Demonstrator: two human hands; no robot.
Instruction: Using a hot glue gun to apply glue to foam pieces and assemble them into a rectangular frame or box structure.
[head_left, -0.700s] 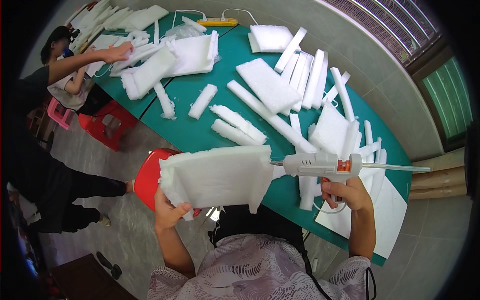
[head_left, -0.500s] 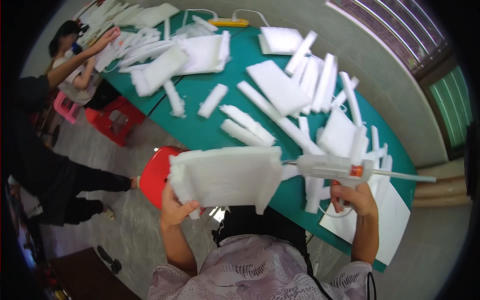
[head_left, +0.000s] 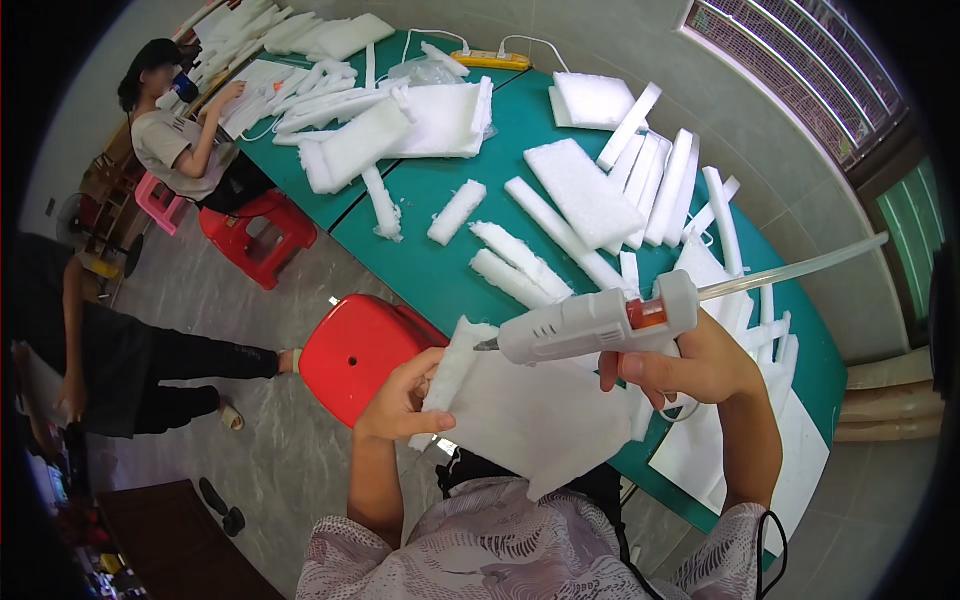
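Note:
My left hand (head_left: 402, 398) grips a white foam panel (head_left: 540, 410) by its left edge, thumb on the near face and fingers around the raised strip (head_left: 461, 362) there. A white glue gun (head_left: 590, 325) with an orange part and a long clear glue stick (head_left: 800, 272) out of its back is in my right hand (head_left: 690, 365). Its nozzle points left, at the upper end of the raised strip; whether it touches cannot be told. The panel hangs tilted in front of my body, partly hidden by the gun.
Foam strips and slabs (head_left: 583, 192) cover much of the green table (head_left: 400, 265). A yellow power strip (head_left: 490, 60) lies at the back wall. A red stool (head_left: 360, 350) stands left of the panel. One person (head_left: 175, 140) sits far left; another person (head_left: 100, 340) stands nearer.
The glue gun has swung left across the panel, from its right edge to its left strip. The panel has tilted and shifted right and down. The standing person's raised arm has dropped.

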